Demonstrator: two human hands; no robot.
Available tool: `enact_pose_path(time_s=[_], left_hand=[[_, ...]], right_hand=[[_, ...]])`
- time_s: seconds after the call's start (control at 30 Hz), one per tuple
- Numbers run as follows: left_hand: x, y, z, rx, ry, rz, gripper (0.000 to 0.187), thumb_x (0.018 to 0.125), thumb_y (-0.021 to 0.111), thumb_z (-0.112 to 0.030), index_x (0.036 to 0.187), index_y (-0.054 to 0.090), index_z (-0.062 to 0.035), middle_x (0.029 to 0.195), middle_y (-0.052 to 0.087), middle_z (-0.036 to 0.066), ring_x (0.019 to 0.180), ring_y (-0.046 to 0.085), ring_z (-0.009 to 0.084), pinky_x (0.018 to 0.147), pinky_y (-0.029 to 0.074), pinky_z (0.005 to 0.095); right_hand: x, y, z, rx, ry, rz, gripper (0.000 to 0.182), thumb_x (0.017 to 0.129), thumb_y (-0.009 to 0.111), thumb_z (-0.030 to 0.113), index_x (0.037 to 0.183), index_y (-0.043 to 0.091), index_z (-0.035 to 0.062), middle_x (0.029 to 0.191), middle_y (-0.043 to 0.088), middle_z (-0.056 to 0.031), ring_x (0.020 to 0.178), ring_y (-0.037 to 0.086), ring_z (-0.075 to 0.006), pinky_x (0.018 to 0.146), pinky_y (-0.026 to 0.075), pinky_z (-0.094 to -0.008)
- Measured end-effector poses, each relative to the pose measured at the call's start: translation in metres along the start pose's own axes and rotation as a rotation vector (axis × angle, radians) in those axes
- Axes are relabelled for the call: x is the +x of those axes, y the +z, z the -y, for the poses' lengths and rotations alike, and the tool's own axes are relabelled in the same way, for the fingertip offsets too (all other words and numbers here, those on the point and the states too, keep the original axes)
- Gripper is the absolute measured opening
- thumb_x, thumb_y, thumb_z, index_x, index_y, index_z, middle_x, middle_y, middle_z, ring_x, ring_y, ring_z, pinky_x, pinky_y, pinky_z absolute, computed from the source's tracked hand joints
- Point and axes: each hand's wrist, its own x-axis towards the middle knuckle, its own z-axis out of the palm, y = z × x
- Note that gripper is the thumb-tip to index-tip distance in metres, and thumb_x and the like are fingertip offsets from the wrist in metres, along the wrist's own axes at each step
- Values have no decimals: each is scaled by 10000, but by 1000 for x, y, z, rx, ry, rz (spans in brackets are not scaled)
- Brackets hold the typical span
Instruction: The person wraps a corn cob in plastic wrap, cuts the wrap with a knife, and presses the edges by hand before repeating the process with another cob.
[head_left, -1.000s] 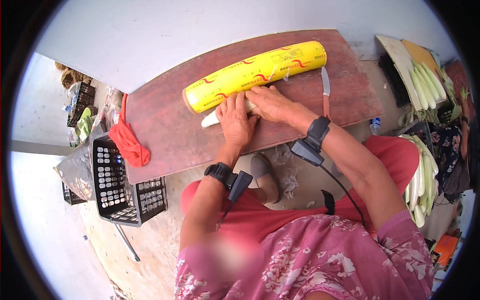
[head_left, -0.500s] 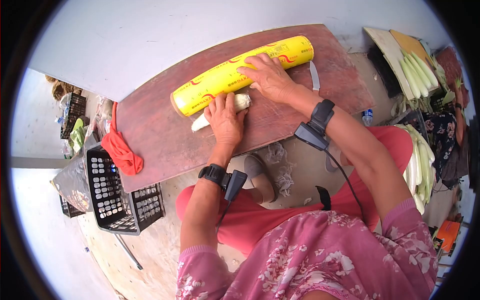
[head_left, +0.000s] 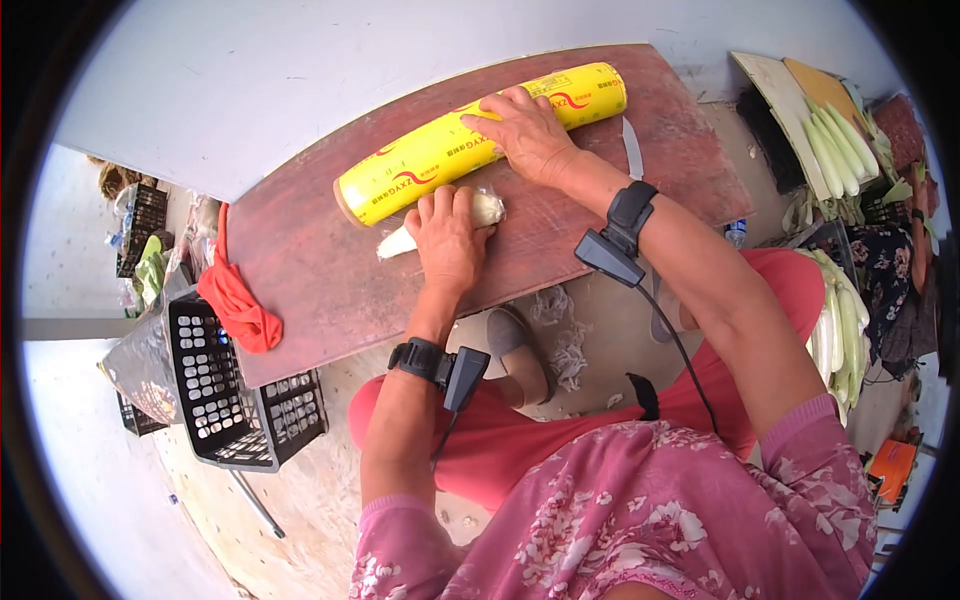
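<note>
On the reddish-brown table lies a yellow roll of cling film (head_left: 400,180) with red printing, slanting across it. My right hand (head_left: 532,140) rests on top of the roll, its fingers apart and lying over the curve. Just in front of the roll is a short, pale vegetable stalk (head_left: 490,208) in clear film. My left hand (head_left: 450,238) is wrapped over the middle of this stalk and covers much of it; both ends stick out. A knife (head_left: 631,150) with a bright blade lies to the right of the roll, beside my right forearm.
The wooden table (head_left: 310,270) meets a white wall at the back. An orange-red cloth (head_left: 240,305) hangs over its left edge, above a black plastic crate (head_left: 220,400). Pale stalks (head_left: 840,150) lie at the right, with more stalks (head_left: 838,330) beside my knee. Another person sits at far right.
The roll's printing has shifted, so it has turned, and it sits slightly farther back. My right hand has moved a little left and away on it. My left hand stays on the stalk.
</note>
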Motion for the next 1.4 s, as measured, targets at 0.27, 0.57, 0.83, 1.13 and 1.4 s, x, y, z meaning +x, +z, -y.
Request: enact_pose_path(time_s=[0.27,0.57,0.83,1.13,1.4], left_hand=[[-23,6,4,-122,-17,-98,576,705,730,-97,1252,552,-90,1229,535,105,1173,458,308,1017,314,455],[-17,12,5,-129,-55,-174,622,688,770,-156,1259,536,-79,1206,546,118,1164,468,317,1019,305,449],[-13,12,3,-77,-49,-174,558,677,775,-174,1191,572,-93,1150,545,104,1111,480,303,983,315,453],[-13,11,2,-106,-49,-164,509,697,761,-164,1169,586,-90,1171,545,98,1132,469,295,999,311,446],[-18,11,6,-138,-29,-235,524,698,758,-175,1185,591,-85,1175,544,90,1125,484,292,990,327,452]], right_hand=[[-6,-8,10,10,3,72,523,814,629,55,1321,521,124,1313,498,-80,1231,416,-294,987,385,-453],[-29,-30,-6,111,-61,-91,399,839,622,80,1231,546,75,1266,526,-121,1183,476,-306,950,406,-460],[-123,-68,-42,231,663,222,370,844,675,284,1025,549,-13,932,648,-240,874,632,-420,752,494,-493],[-154,-66,-35,-1,853,384,430,850,661,386,909,647,-40,885,664,-280,888,667,-386,752,517,-470],[-204,-71,-61,1354,1050,-120,191,954,547,137,1058,560,-22,876,645,-110,794,669,-196,665,524,-311]])
